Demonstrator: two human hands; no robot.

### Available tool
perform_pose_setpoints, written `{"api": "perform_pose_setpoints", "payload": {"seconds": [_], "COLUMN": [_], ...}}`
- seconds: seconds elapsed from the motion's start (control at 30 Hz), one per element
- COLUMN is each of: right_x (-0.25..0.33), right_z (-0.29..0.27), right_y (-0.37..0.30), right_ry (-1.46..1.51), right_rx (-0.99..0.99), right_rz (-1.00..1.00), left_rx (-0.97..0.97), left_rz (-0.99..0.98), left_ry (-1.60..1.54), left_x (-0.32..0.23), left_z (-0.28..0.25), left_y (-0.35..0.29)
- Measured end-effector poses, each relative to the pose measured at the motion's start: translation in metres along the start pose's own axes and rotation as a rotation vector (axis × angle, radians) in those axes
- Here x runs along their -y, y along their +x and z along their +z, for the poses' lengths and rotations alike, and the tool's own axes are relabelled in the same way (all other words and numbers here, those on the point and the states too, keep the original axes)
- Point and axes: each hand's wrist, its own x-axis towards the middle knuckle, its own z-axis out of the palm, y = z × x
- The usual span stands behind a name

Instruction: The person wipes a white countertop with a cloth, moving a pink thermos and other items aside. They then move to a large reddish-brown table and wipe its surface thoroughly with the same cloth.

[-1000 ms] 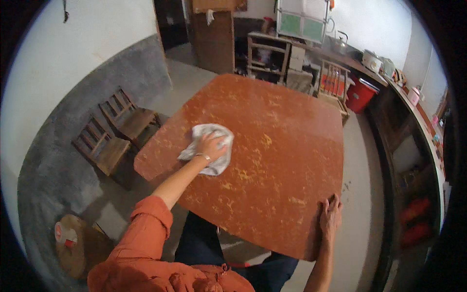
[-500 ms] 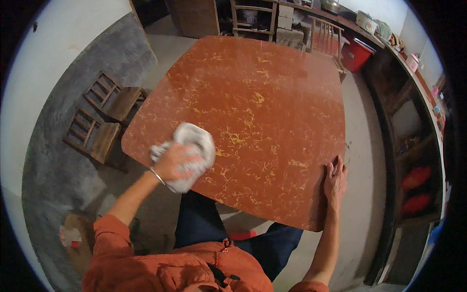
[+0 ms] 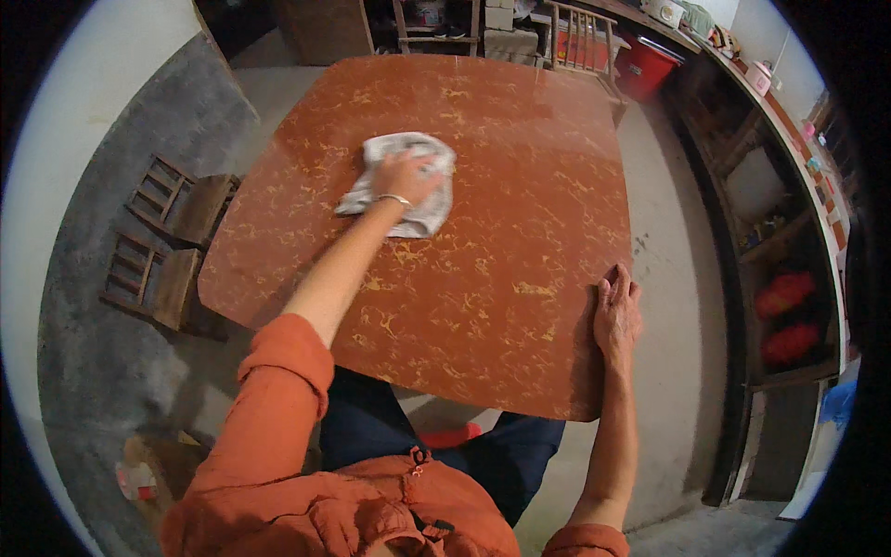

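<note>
A reddish-brown table (image 3: 501, 306) with yellow marbled streaks fills the middle of the view. My left hand (image 3: 408, 176) presses a crumpled white-grey cloth (image 3: 429, 215) onto the tabletop, left of its middle; the fingers are slightly blurred. That arm reaches forward across the table. At the right edge of the table, toward the near corner, my right hand (image 3: 617, 314) rests with its fingers stretched out along the rim, holding nothing.
Two small wooden chairs (image 3: 176, 288) stand left of the table by a grey-and-white wall. Behind the far right corner are a slatted wooden chair (image 3: 585, 37) and a red bucket (image 3: 647, 70). A long shelved counter (image 3: 742, 186) runs along the right side.
My left hand has slid the cloth forward and to the right, from the near left edge toward the middle. My right hand stays at the table's right edge. The view has shifted slightly.
</note>
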Motion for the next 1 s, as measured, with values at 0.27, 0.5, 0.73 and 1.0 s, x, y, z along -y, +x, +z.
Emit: {"api": "perform_pose_setpoints", "payload": {"seconds": [0.27, 0.5, 0.73, 1.0], "right_x": [0.004, 0.025, 0.167, 0.096], "right_z": [-0.005, -0.006, 0.056, 0.012], "right_y": [-0.004, -0.02, -0.096, -0.159], "right_ry": [0.08, -0.109, -0.107, 0.064], "right_rx": [0.018, -0.175, -0.056, 0.076], "right_rz": [0.013, -0.265, -0.638, -0.924], "left_rx": [0.099, 0.072, -0.061, 0.107], "left_rz": [0.708, 0.709, 0.059, -0.045], "left_ry": [-0.306, -0.511, -0.271, -0.109], "left_x": [-0.095, -0.011, 0.098, 0.101], "left_z": [-0.025, -0.092, -0.083, -0.049], "left_y": [-0.121, -0.18, -0.155, -0.155]}}
